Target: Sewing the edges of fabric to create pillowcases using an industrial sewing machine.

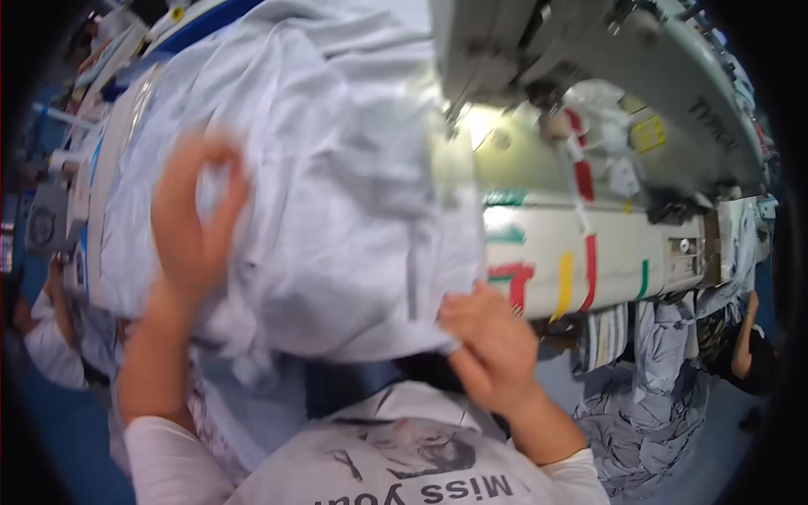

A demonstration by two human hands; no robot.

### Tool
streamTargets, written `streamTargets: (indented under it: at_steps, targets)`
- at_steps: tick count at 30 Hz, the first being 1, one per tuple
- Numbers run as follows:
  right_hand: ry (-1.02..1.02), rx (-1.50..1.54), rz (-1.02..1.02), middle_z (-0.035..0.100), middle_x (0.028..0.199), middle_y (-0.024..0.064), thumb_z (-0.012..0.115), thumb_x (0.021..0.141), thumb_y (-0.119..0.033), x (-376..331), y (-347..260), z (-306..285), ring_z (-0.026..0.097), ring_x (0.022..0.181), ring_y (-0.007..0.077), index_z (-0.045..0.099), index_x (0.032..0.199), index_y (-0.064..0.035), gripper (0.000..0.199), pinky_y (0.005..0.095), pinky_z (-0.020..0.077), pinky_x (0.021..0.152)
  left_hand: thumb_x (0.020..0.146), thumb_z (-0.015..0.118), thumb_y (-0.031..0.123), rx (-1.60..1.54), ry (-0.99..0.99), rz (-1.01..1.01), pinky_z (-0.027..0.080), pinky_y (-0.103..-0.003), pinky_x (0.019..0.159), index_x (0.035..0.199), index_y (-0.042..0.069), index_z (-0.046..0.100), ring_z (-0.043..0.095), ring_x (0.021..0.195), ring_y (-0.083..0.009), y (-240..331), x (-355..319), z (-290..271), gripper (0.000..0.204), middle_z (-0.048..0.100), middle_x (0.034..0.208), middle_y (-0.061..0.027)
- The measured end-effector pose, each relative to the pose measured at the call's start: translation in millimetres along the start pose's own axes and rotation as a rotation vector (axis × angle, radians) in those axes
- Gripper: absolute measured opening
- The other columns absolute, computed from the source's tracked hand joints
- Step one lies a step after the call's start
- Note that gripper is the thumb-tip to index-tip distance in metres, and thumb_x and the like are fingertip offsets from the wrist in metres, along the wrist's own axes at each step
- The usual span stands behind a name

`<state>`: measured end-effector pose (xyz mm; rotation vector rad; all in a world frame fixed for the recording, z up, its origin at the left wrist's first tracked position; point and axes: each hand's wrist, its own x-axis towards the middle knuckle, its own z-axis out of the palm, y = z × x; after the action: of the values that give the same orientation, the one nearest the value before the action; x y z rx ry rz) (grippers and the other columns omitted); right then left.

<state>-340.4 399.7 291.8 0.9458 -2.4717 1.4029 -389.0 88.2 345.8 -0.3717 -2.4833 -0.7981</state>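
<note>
While the bare right hand (492, 347) pinches the near right edge of the rumpled pale-lavender cloth (337, 210) draped over the long white sewing table (619, 261), the blurred left hand (187, 240), whose grip I cannot tell, may, if loose, let slack folds slide or pucker.

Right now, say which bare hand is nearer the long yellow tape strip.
The right hand, at the lower right of the wrinkled pale cloth; the blurred left hand is farther left.
</note>
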Motion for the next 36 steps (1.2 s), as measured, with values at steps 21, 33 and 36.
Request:
streamTargets:
  at_steps: [21, 33, 36]
  targets:
    - [0.065, -0.152, -0.289, 0.067, 0.098, 0.0095, 0.064, 0.072, 0.008, 30, -36, 32, 0.063, 0.104, 0.0292, 0.064, 0.096, -0.0042, 0.027, 0.0498, 0.0343, 0.106, 0.095, 0.050, 0.023, 0.108, 0.457, -0.496, 0.045, -0.030, 0.085, 0.115, -0.003, 0.057, 0.056, 0.096, -0.0150, 45, -287, -120, 0.034, 0.061, 0.104, -0.0093]
    - [0.233, 0.050, -0.645, 0.064, 0.098, 0.0221, 0.061, 0.074, -0.002, 108, -231, -46, 0.064, 0.090, 0.0325, 0.061, 0.108, 0.0017, 0.033, 0.0367, 0.0491, 0.084, 0.087, 0.065, 0.011, 0.506, 0.392, -0.063, 0.050, -0.029, 0.080, 0.117, -0.003, 0.061, 0.064, 0.091, -0.0177, 175, -55, -150, 0.033, 0.067, 0.103, -0.0146]
    - [0.110, -0.016, -0.611, 0.066, 0.084, 0.0262, 0.053, 0.075, -0.003, 127, -257, -57, 0.067, 0.079, 0.0341, 0.068, 0.094, 0.0042, 0.024, 0.0378, 0.0520, 0.076, 0.075, 0.075, 0.030, -0.006, 0.338, -0.358, 0.051, -0.042, 0.081, 0.119, -0.004, 0.057, 0.065, 0.087, -0.0338, 89, -159, -49, 0.058, 0.067, 0.093, -0.0196]
